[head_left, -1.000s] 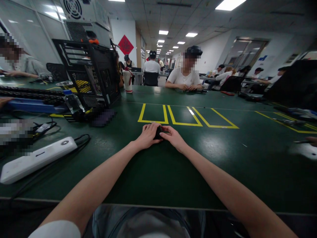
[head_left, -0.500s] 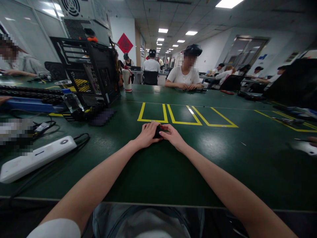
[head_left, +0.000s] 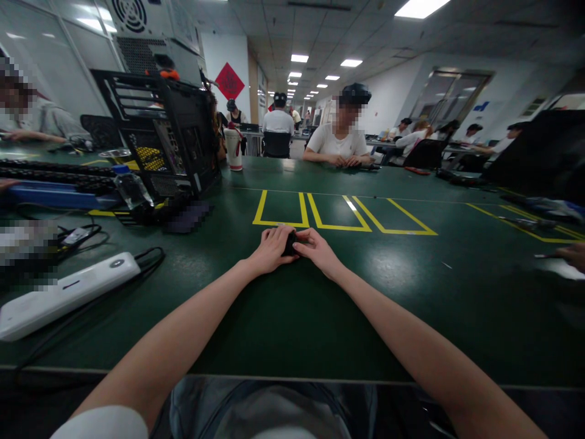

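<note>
Between my two hands, low over the green table point(head_left: 311, 317), is a small black object point(head_left: 289, 245). Its kind cannot be made out, as my fingers cover most of it. My left hand point(head_left: 273, 249) is closed around its left side, back of the hand upward. From the right, my right hand point(head_left: 317, 251) pinches it with thumb and fingertips. Both hands are just in front of the yellow tape outlines point(head_left: 280, 222) on the tabletop.
At the left lie a white power strip point(head_left: 70, 292) with black cables and a water bottle point(head_left: 132, 189). Behind them stands a black computer case point(head_left: 169, 134). A white cup point(head_left: 234, 149) is further back. A co-worker point(head_left: 340, 134) sits opposite; another person's hand point(head_left: 573, 255) shows at the right edge.
My hands and the black object keep nearly the same place. At the right edge, the other person's hand has come further into view. The whole view has shifted very slightly.
</note>
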Demonstrator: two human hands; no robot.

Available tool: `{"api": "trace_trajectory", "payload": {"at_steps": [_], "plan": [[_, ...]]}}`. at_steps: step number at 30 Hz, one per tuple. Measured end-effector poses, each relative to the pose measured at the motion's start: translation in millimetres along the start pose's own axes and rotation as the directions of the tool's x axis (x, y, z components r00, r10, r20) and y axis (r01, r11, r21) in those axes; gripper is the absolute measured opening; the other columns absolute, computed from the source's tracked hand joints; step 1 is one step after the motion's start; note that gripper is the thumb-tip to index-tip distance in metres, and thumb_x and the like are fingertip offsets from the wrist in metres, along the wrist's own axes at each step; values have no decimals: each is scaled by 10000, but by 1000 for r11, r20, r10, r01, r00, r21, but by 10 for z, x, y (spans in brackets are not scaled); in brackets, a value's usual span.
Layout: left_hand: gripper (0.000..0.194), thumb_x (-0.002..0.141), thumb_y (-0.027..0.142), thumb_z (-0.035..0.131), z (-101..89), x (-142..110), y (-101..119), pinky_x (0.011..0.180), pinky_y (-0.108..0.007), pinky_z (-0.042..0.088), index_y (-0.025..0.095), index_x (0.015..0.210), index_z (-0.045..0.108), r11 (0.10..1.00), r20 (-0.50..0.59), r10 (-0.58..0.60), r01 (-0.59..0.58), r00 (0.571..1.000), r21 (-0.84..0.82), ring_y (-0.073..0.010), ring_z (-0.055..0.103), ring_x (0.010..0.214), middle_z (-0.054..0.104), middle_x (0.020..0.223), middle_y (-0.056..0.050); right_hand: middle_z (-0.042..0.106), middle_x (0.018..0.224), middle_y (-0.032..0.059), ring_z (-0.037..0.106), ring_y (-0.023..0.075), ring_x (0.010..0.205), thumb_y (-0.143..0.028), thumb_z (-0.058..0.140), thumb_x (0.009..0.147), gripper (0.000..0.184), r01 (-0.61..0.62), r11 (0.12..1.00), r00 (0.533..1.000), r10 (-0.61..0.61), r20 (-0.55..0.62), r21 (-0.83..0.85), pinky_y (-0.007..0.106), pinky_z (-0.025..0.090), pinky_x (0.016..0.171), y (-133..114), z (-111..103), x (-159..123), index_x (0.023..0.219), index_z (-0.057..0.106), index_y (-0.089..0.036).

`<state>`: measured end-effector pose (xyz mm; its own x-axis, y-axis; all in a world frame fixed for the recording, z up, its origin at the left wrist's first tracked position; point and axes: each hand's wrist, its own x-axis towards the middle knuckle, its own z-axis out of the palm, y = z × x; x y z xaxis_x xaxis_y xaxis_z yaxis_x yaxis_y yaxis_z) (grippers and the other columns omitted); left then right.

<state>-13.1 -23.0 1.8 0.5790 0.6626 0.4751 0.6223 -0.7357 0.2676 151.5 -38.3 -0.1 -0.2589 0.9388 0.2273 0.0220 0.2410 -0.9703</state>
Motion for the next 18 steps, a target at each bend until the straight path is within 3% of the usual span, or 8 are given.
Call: {"api": "trace_trajectory", "payload": {"at_steps": [4, 10, 15, 18], "plan": [[537, 707, 343, 577, 0, -2, -5, 908, -433, 274, 215, 1151, 303, 1000, 0, 1, -1, 1000, -1, -261, 405, 1063, 421, 1144, -80, 525, 1014, 44, 550, 149, 877, -280, 609, 682, 311, -57, 998, 998, 57, 9, -4, 363, 441, 812, -7, -7, 5, 963, 502, -199], [508, 727, 331, 554, -34, -10, 19, 907, -431, 276, 214, 1152, 301, 1000, 10, 8, -8, 1000, -5, -260, 406, 1057, 418, 1140, -83, 532, 973, 15, 519, 156, 966, -210, 654, 635, 347, -16, 999, 997, 13, 78, 41, 354, 422, 865, -19, -39, -19, 939, 486, -224], [539, 712, 338, 572, -28, -6, 11, 906, -428, 278, 221, 1156, 290, 1000, 0, 6, -6, 1000, 0, -261, 399, 1069, 419, 1148, -81, 533, 964, 19, 520, 155, 949, -286, 604, 692, 235, -6, 1000, 1000, 6, 28, -19, 357, 429, 843, -41, -21, -20, 889, 492, -224], [533, 714, 336, 571, -17, -7, 3, 902, -422, 281, 214, 1153, 294, 1000, -8, 12, -12, 1000, 4, -260, 400, 1068, 420, 1150, -86, 533, 986, 27, 530, 155, 931, -299, 607, 690, 266, -10, 1000, 1000, 11, 27, -28, 351, 436, 826, -29, -15, -1, 918, 495, -222]]}}
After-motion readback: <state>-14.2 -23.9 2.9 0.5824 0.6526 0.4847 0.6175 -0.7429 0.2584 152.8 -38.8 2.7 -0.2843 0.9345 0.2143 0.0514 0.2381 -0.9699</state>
